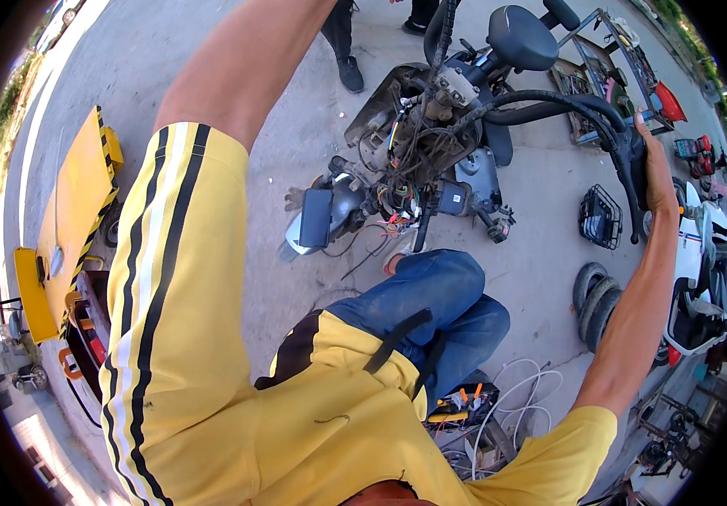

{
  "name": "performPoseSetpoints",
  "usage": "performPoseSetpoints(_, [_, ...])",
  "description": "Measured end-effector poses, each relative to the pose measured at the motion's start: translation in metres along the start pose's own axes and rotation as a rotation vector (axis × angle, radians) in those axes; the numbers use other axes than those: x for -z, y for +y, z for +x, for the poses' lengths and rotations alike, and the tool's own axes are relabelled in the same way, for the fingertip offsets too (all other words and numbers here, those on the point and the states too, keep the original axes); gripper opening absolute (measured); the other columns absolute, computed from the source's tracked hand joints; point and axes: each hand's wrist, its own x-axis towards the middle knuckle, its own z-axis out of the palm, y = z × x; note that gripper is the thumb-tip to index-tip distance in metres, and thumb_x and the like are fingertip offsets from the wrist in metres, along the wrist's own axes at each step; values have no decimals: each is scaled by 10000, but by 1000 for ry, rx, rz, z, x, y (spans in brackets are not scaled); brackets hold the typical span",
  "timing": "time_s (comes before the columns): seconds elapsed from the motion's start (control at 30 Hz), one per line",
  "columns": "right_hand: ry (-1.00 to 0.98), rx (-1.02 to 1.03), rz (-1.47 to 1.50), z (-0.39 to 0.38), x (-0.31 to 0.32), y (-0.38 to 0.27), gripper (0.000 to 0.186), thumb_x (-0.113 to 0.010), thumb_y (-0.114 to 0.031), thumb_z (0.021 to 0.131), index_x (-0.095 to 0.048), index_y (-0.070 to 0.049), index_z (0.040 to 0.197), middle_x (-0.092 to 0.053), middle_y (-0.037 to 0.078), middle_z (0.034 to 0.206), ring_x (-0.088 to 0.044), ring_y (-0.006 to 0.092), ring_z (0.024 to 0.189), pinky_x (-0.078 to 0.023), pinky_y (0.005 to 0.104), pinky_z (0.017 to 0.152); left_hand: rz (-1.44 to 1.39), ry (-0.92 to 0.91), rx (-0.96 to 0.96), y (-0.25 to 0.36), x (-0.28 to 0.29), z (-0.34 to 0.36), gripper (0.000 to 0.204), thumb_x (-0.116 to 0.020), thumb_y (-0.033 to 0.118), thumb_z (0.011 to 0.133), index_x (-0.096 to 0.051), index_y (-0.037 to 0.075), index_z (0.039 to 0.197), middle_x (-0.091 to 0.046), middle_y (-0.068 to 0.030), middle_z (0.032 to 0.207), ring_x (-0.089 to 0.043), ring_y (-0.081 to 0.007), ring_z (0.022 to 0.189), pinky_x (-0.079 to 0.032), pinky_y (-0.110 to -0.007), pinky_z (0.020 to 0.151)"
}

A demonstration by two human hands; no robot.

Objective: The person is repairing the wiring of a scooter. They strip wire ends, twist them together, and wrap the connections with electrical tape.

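My right hand (pixel 657 173) is wrapped round the black handlebar grip (pixel 636 160), beside a lever that hangs down from it. My left arm reaches up past the top edge, and its hand is out of the picture. Between my arms stands a partly stripped scooter (pixel 431 110) with its front covers off. Its bare steering column and brackets show. A tangle of loose wires (pixel 401 211) spills out below. A black rectangular panel (pixel 316 218) sits at the left of the wiring. A round-edged black seat or pad (pixel 522 38) rises at the top.
Toolbox (pixel 469 403) and white tubing (pixel 519 401) lie beside my bent legs. Tyres (pixel 597 299) and a black wire basket (pixel 601 218) rest on the right. A white scooter (pixel 694 261) stands beyond. A yellow cart (pixel 76 211) is at left. Another person's shoe (pixel 351 74) shows at top.
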Motion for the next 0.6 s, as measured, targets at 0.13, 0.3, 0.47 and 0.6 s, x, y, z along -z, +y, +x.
performPoseSetpoints(0.13, [1,-40,-4,2,-1,0,520,-626,-628,1005,-769,-128,1007,-717,-26,763,-604,61,551,-459,204,525,-13,-2,9,0,-1,-2,277,-430,132,1020,-651,4,1127,-659,-246,1051,-638,-417,937,-506,-537,850])
performPoseSetpoints(0.3, [48,-47,45,0,6,5,528,-625,-637,1004,-768,-130,1011,-708,-31,760,-595,47,552,-449,201,515,108,45,-11,26,14,-4,273,-436,158,1026,-633,31,1166,-668,-265,1194,-642,-446,1129,-476,-594,956])
performPoseSetpoints(0.47, [24,-61,13,9,10,8,541,-653,-657,978,-767,-131,1025,-695,-38,767,-580,32,560,-426,189,511,70,-21,15,18,23,-10,286,-451,166,1022,-617,39,1217,-650,-274,1272,-625,-457,1214,-465,-614,1009])
performPoseSetpoints(0.6, [13,-58,-16,7,8,4,554,-658,-668,971,-763,-130,1054,-689,-43,766,-578,31,565,-412,188,513,68,45,-33,8,23,-18,310,-474,142,1009,-618,41,1264,-646,-281,1290,-636,-450,1215,-505,-553,1012])
